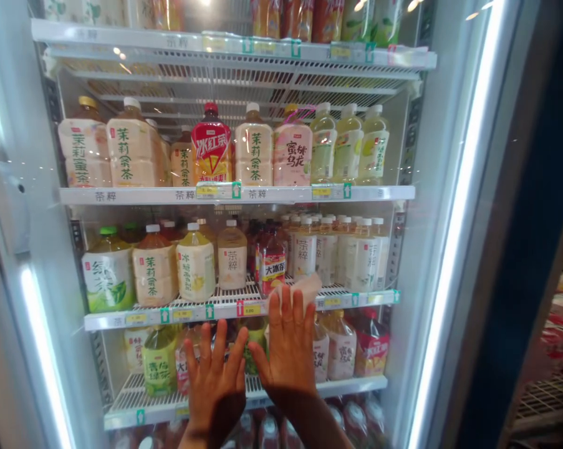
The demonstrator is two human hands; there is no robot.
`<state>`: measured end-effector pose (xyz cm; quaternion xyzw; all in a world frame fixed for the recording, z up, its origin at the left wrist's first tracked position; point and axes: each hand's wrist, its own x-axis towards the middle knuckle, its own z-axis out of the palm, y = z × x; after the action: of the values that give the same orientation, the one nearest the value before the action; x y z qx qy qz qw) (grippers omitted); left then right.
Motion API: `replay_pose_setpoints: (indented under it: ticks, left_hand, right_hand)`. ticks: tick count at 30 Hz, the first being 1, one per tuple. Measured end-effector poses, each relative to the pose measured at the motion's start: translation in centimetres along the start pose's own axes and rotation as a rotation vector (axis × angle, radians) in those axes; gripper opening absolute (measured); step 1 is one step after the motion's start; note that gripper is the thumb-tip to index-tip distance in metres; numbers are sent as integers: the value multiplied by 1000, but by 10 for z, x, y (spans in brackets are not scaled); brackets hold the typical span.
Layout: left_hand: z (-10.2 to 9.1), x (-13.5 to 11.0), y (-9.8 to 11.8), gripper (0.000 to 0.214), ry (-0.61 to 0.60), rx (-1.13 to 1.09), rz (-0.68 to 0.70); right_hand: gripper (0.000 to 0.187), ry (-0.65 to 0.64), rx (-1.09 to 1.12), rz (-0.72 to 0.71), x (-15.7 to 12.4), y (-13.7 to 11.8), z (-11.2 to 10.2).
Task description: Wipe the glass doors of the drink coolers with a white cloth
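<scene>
Both my hands are raised before a lit drinks fridge, whose glass door shows reflections of lights. My left hand point(218, 383) lies open with fingers spread, in front of the lower shelf. To its right, my right hand point(285, 349) has its fingers stretched out flat. A thin whitish tissue point(310, 287) sticks out behind those fingertips, pressed flat by the hand; the rest of it is hidden. Beyond the fingers stand a dark red tea bottle point(270, 265) and clear pale bottles point(304, 249). A green tea bottle point(159, 365) shows left of my left hand.
Large tea bottles point(131, 149) line the upper-middle shelf point(285, 194). Price tags run along the lower-middle shelf's edge point(113, 321). Bright light strips flank the fridge, one at the right point(459, 212). A dark frame point(510, 249) stands farther right, with blurred racks of goods beyond.
</scene>
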<state>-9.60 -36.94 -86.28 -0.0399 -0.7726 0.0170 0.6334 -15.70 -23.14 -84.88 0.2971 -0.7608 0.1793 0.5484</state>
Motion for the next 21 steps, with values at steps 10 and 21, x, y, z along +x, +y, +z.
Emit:
replay_pose_setpoints:
  ticks: [10,21]
  left_hand:
    - [2,-13,-2,75,-15,15,16]
    - [3,-18,2,68,-30,17,-24]
  right_hand:
    - [86,49,-66,14,-49,-14,6]
    - [92,-11,11,30,-65,-23,1]
